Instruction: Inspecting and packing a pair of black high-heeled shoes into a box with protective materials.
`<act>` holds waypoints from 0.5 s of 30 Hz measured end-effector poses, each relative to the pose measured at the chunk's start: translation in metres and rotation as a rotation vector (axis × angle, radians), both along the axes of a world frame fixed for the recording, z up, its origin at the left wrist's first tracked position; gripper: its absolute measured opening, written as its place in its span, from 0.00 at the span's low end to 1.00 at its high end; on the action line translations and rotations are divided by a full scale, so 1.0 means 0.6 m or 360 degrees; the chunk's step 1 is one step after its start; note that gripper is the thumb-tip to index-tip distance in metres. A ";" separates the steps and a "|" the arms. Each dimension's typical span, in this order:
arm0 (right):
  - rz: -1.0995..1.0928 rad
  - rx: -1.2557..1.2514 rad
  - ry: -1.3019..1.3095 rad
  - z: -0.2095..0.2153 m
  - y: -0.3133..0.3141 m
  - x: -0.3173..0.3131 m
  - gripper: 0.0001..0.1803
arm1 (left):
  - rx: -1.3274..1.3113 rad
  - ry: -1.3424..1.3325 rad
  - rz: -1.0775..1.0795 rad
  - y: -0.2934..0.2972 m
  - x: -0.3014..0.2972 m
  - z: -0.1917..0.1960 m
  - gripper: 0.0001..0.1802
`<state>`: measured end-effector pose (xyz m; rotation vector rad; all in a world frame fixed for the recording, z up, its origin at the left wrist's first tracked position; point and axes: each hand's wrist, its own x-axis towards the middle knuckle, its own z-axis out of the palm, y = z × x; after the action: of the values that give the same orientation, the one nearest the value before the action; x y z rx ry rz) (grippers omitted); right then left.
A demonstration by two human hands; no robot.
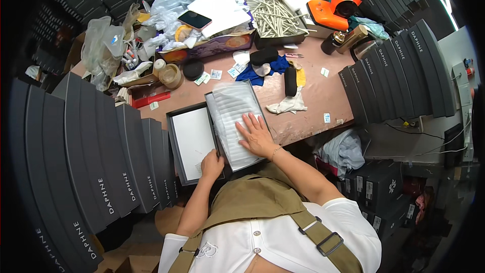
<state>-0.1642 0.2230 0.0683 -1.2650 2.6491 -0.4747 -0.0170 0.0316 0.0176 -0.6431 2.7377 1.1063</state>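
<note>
A dark grey shoebox [257, 92] lies at the table's near edge, filled with white tissue paper [230, 106]. My right hand [256, 135] rests flat on that tissue, its fingers spread. Left of the box and against it lies a shallow dark grey box lid [171, 130], its white inside facing up. My left hand [212, 165] is closed at the lid's near right edge, fingers curled round it. Its fingertips are partly hidden.
Stacked grey boxes [83, 146] rise on the left, and more boxes [399, 81] stand on the right. Further back are a tray of pale sticks [278, 17], a phone [195, 19], an orange tape dispenser [328, 15], a jar [171, 76] and cloths [288, 102].
</note>
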 end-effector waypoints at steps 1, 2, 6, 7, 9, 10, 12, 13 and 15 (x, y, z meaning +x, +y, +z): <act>-0.0023 0.0002 0.0043 -0.007 -0.001 0.002 0.38 | 0.0031 0.0044 0.0008 -0.001 -0.003 0.019 0.13; -0.0053 0.0005 0.0084 -0.009 -0.001 0.000 0.37 | 0.0122 0.0115 0.0057 -0.006 -0.002 0.054 0.12; -0.0001 -0.0296 -0.0143 0.011 0.027 -0.020 0.35 | 0.0975 0.0356 0.0371 -0.066 0.061 0.215 0.07; -0.0005 -0.0335 -0.0099 0.036 0.031 -0.019 0.35 | 0.1225 0.0435 0.0387 -0.066 0.063 0.274 0.08; -0.0213 -0.0738 -0.0533 0.088 0.040 -0.010 0.37 | 0.1532 0.0588 0.0288 -0.054 0.067 0.355 0.11; -0.0321 -0.0932 -0.0739 0.106 0.046 -0.014 0.39 | 0.1625 0.0624 0.0226 -0.034 0.052 0.373 0.14; -0.0457 -0.1558 -0.1569 0.140 0.062 -0.018 0.45 | 0.2103 0.0555 0.0150 0.004 0.015 0.363 0.18; -0.0456 -0.1649 -0.1606 0.143 0.078 -0.023 0.46 | 0.2300 0.0546 0.0143 0.032 -0.011 0.345 0.16; -0.0739 -0.1416 -0.1201 0.172 0.104 -0.031 0.41 | 0.2385 0.0350 -0.0051 0.078 -0.038 0.298 0.15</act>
<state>-0.1826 0.2856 0.1712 -0.3663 2.0306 -1.8919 -0.0399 0.0782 0.1966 -0.1894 1.2327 2.6574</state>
